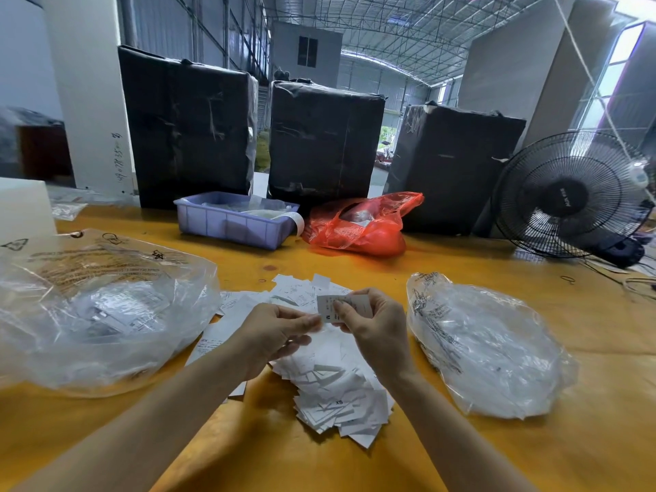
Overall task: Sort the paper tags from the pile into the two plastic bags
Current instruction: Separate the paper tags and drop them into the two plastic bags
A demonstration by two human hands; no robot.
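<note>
Because the right hand pinches several paper tags at centre frame above the pile while the left hand fingers pinch one edge, stuck tags may enter the wrong plastic bag.

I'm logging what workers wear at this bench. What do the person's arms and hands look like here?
Both forearms are bare up to the frame's edge: no sleeves or gloves show. The left hand and right hand show no rings or watch, and the nails are short.

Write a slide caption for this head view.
Both hands pinch paper tags above the pile.
</note>
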